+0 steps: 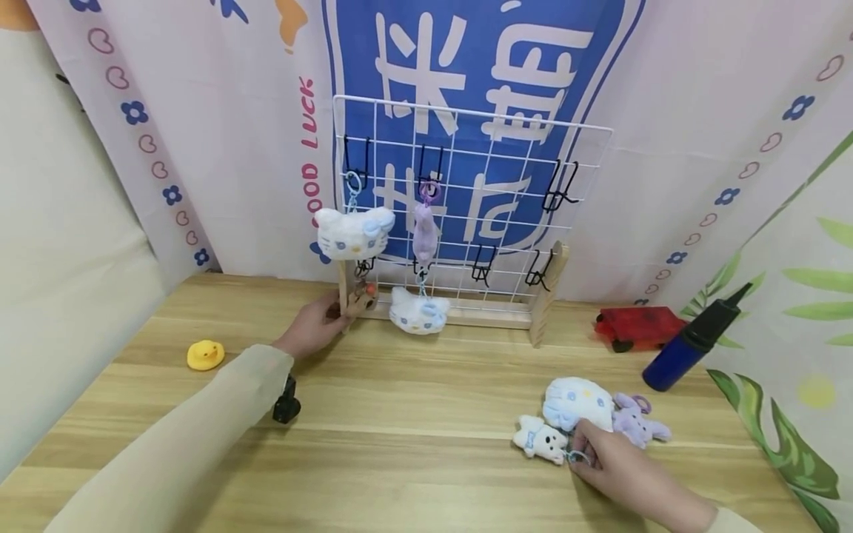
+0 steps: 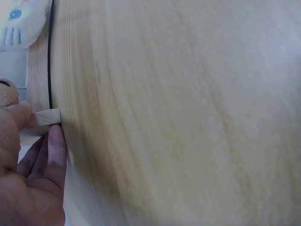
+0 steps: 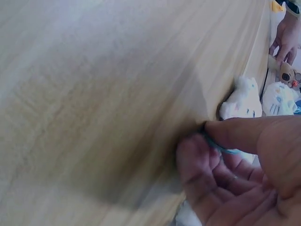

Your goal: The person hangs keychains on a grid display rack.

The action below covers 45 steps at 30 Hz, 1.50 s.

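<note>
My left hand (image 1: 313,326) grips the wooden foot (image 2: 44,117) at the left end of a white wire grid rack (image 1: 506,159), thumb on one side and fingers on the other. Beside it a brown plush keychain (image 1: 363,300) hangs low on the rack. My right hand (image 1: 616,470) pinches the light-blue ring (image 1: 578,457) of a small white dog plush keychain (image 1: 543,440), which lies on the table. Close behind the fingers lie a white cat-head plush (image 1: 578,403) and a purple plush keychain (image 1: 640,422).
On the rack's black hooks hang two white cat-head plushes, one upper left (image 1: 355,235) and one lower (image 1: 418,312), plus a purple plush (image 1: 424,233). A yellow rubber duck (image 1: 205,355) sits left. A red toy car (image 1: 640,327) and a blue pump (image 1: 693,344) stand right.
</note>
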{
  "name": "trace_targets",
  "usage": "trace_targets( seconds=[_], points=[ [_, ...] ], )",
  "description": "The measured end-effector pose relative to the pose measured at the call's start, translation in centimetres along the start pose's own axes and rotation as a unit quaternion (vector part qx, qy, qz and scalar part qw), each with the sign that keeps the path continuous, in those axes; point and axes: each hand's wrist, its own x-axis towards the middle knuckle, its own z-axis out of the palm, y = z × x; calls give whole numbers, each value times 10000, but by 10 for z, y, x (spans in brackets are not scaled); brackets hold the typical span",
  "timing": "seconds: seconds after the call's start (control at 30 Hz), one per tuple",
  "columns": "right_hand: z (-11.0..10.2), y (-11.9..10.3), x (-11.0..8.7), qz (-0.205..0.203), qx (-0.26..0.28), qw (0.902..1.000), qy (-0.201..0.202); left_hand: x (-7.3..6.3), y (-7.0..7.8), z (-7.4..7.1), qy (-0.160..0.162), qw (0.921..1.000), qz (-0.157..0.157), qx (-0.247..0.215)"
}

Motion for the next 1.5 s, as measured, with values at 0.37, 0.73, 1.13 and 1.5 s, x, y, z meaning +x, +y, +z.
trace_targets(
  seconds=[0.37, 0.73, 1.13, 1.5],
  points=[
    [-3, 14, -7, -682, 1787, 9813, -214, -1, 2, 0, 11, 10000, 30, 39],
    [-11, 11, -2, -1667, 2547, 9511, 518, -2, 0, -1, 30, 10000, 16, 57],
    [-23, -9, 13, -1545, 2670, 9483, 744, 1, -2, 0, 26, 10000, -30, 33],
    [-43, -34, 42, -1364, 3333, 9260, 1135, -1, 1, 0, 14, 9999, -123, 64]
  ],
)
